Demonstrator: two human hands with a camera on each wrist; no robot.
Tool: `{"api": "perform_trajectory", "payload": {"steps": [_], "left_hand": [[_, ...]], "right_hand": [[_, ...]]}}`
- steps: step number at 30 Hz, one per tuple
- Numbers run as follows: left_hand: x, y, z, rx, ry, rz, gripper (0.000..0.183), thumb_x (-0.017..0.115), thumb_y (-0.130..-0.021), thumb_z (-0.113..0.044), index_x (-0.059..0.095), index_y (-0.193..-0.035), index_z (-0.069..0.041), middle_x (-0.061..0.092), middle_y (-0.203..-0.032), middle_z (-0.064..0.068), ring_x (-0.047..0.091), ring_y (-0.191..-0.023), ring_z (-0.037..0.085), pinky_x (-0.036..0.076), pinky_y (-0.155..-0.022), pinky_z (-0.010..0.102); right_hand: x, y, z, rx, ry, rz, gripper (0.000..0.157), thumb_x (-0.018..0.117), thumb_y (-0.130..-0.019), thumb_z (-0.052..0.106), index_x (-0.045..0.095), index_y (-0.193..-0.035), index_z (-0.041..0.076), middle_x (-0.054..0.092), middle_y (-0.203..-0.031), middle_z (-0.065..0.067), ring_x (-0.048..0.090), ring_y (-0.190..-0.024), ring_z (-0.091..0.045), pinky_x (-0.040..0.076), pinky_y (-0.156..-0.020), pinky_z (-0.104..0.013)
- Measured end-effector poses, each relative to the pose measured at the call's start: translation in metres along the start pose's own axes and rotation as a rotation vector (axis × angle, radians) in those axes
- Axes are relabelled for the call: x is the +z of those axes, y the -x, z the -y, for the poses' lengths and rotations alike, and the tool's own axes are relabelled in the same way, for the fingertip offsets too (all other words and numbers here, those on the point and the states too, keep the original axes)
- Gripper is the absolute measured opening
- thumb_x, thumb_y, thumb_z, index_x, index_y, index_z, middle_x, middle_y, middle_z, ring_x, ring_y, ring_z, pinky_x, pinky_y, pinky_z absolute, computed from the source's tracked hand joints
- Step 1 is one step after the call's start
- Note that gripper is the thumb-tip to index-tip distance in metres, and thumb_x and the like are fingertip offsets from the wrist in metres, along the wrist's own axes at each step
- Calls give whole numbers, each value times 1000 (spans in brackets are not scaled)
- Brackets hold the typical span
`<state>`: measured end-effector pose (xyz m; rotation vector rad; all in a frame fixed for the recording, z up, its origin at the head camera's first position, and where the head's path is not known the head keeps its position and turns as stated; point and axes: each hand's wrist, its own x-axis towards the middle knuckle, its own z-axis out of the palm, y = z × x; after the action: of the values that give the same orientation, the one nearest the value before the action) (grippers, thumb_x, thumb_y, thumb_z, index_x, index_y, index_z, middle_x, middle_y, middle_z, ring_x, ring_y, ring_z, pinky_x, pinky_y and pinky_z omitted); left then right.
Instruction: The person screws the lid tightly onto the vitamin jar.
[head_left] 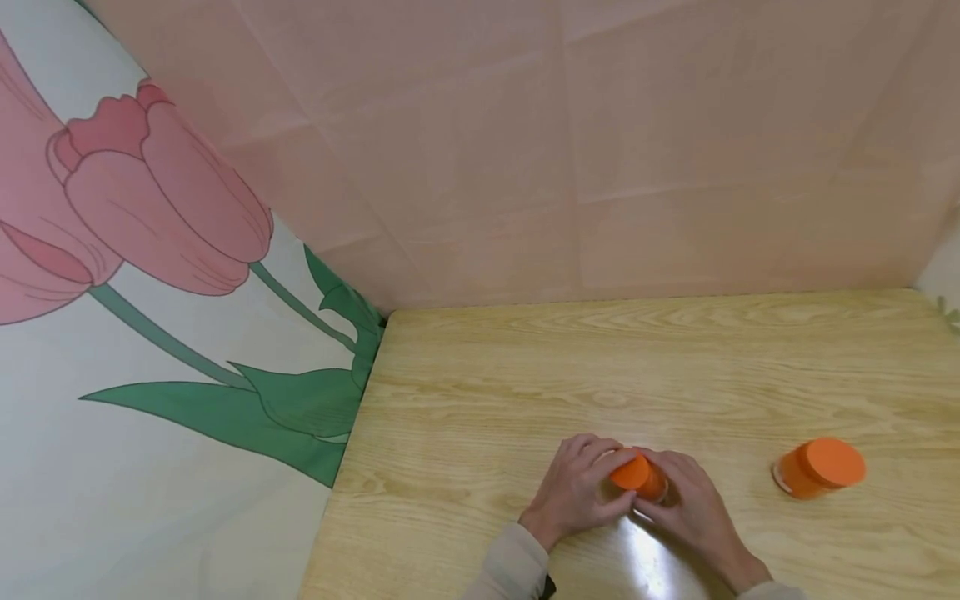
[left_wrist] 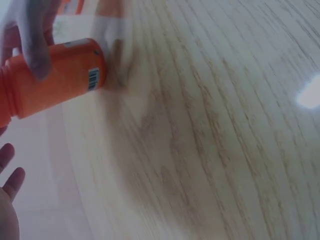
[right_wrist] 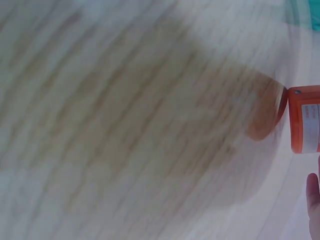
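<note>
An orange bottle with an orange lid is between both hands, near the table's front. My left hand reaches over the lid, thumb and index finger at its two sides. From the right, my right hand grips the bottle's body. A barcode shows near the base of the bottle in the left wrist view, with the right hand's fingers across it. The right wrist view shows the lower part of the bottle with a pale label, its base right at the tabletop.
A second orange bottle with a lid stands to the right on the wood-grain table. A pinkish cloth hangs behind the table. At the left side is a white cloth printed with tulips.
</note>
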<state>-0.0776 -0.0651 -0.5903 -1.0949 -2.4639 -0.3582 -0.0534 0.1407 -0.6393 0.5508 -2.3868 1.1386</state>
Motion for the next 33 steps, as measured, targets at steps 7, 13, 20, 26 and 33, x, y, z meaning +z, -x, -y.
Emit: {"api": "perform_trajectory", "payload": {"steps": [7, 13, 20, 26, 33], "left_hand": [[4, 3, 2, 50, -2, -10, 51, 66, -86, -44, 60, -132, -23, 62, -130, -5, 54, -119, 13, 40, -106, 25], [1, 4, 1, -23, 33, 9, 58, 68, -85, -50, 57, -135, -23, 58, -132, 0, 52, -122, 13, 41, -105, 27], [-4, 3, -4, -162, 19, 37, 58, 69, -81, -62, 62, -127, -27, 65, -114, -9, 56, -109, 9, 42, -98, 27], [-5, 2, -4, -129, 42, 46, 54, 69, -83, -57, 63, -127, -27, 67, -110, -11, 57, -104, 7, 42, -95, 24], [-4, 2, 0, 9, 17, 72, 58, 67, -84, -43, 56, -138, -29, 62, -130, -9, 54, -117, 10, 39, -104, 26]], "right_hand": [[-2, -1, -1, -9, -11, 16, 75, 92, -57, 29, 67, -126, 12, 68, -104, -4, 49, -105, -3, 23, -100, -5], [-1, 0, 0, 8, 5, 15, 72, 91, -60, 33, 67, -123, 9, 68, -105, -6, 50, -104, -7, 22, -101, -5], [3, 1, 3, 4, 17, -8, 70, 75, -75, 61, 68, -121, 9, 67, -103, -5, 51, -101, -10, 29, -96, -11], [5, 0, 3, -25, 2, -24, 73, 62, -81, 68, 68, -119, 6, 67, -102, -5, 51, -99, -11, 31, -95, -12], [4, 1, 2, -10, 14, -13, 67, 88, -66, 44, 69, -116, 5, 67, -103, -7, 52, -100, -11, 35, -91, -15]]}}
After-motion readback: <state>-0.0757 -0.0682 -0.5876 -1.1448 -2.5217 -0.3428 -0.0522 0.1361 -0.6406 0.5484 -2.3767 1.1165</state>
